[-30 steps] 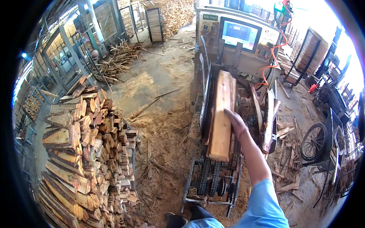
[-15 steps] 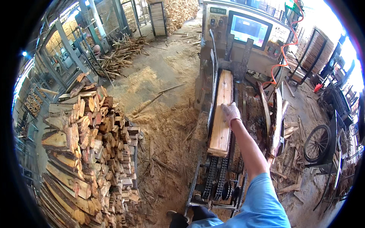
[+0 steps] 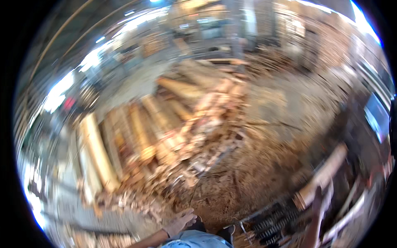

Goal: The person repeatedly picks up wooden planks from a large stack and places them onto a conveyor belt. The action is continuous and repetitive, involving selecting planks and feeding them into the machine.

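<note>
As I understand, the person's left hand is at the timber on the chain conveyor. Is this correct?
Not the left hand: the head view shows the right hand at the timber on the chain conveyor.

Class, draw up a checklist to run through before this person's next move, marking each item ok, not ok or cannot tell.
1. Left hand free: ok; it is open and holds nothing.
2. Right hand off the long, squared, pale wooden block: cannot tell; they overlap in the blur.
3. Stack of brown-and-tan, rough-cut wooden pieces in view: ok; it lies to the left of the block.
4. Dark metal chains stopped: cannot tell; blur hides any motion.
5. Ground free of litter: not ok; loose brown wood debris is strewn between stack and machine.
6. View sharp: not ok; the picture is smeared.
</note>
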Demonstrator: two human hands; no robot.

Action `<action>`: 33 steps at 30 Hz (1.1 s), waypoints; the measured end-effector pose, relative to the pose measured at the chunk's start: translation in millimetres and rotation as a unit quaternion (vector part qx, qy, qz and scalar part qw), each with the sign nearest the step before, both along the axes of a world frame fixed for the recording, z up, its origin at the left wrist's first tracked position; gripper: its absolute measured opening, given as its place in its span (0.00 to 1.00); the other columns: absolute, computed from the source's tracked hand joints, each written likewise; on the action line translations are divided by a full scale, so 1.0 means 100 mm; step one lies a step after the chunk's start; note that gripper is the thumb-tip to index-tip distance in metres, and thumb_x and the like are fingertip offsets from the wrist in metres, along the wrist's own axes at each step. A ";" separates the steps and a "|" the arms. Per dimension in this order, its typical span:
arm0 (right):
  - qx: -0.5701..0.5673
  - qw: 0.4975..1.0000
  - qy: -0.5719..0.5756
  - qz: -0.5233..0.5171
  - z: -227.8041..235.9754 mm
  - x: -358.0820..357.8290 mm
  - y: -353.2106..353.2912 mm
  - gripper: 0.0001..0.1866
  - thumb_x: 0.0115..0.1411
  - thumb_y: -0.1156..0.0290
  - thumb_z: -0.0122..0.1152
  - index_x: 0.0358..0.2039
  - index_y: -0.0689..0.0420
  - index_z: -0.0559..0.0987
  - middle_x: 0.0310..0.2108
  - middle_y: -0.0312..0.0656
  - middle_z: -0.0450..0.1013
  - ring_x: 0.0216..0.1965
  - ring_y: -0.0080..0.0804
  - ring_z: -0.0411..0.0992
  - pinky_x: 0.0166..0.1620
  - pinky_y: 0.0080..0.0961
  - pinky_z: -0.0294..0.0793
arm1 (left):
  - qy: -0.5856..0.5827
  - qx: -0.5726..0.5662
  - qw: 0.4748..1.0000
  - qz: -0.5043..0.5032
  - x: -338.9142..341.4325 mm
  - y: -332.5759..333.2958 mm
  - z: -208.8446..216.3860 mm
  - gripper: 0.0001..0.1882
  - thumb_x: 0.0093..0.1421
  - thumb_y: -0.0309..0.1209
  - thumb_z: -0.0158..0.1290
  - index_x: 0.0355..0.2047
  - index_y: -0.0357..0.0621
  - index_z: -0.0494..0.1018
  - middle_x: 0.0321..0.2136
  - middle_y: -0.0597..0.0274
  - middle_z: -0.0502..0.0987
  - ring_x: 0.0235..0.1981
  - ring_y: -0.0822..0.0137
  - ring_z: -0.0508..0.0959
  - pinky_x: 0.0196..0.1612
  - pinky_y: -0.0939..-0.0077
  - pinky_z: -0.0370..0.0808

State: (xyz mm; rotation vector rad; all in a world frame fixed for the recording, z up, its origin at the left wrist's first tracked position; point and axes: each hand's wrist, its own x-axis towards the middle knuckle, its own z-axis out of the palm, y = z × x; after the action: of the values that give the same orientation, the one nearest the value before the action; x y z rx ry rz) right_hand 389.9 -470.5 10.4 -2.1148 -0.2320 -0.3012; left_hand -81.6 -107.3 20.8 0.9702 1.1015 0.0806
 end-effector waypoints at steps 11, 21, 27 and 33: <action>-0.042 0.886 -0.149 0.438 0.89 -2.46 2.07 0.39 0.55 0.71 0.75 0.66 0.60 0.68 0.61 0.55 0.71 0.61 0.54 0.70 0.63 0.44 0.71 | 0.002 0.171 0.984 0.054 -1.04 -0.02 -0.18 0.23 0.70 0.47 0.54 0.56 0.44 0.75 0.43 0.70 0.79 0.44 0.76 0.76 0.48 0.76 0.73; -0.066 0.654 -0.380 0.651 1.43 -4.77 4.02 0.52 0.45 0.53 0.79 0.66 0.61 0.65 0.61 0.63 0.65 0.61 0.65 0.65 0.64 0.57 0.68 | -0.103 0.165 0.964 0.180 -2.10 0.24 -0.55 0.25 0.71 0.46 0.54 0.60 0.42 0.72 0.47 0.64 0.80 0.46 0.74 0.77 0.50 0.75 0.76; -0.169 0.688 -0.404 0.579 1.60 -5.46 5.06 0.46 0.55 0.65 0.71 0.70 0.59 0.59 0.64 0.60 0.62 0.59 0.59 0.68 0.56 0.48 0.78 | -0.124 0.060 0.960 0.245 -2.77 0.32 -0.71 0.29 0.72 0.44 0.53 0.67 0.40 0.66 0.55 0.55 0.77 0.52 0.66 0.79 0.56 0.73 0.76; -0.042 0.770 -0.074 0.632 1.81 -5.42 4.86 0.43 0.57 0.76 0.63 0.72 0.63 0.59 0.57 0.57 0.74 0.39 0.31 0.81 0.39 0.26 0.84 | -0.111 0.221 0.965 0.082 -3.06 0.51 -0.99 0.29 0.74 0.41 0.49 0.70 0.39 0.60 0.57 0.54 0.76 0.55 0.64 0.78 0.57 0.71 0.76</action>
State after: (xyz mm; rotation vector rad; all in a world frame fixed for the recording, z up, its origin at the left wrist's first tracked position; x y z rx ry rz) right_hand -152.3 15.7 191.5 -1.5607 -1.6686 0.3700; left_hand -388.0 -56.1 -77.9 1.2301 0.9713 0.5788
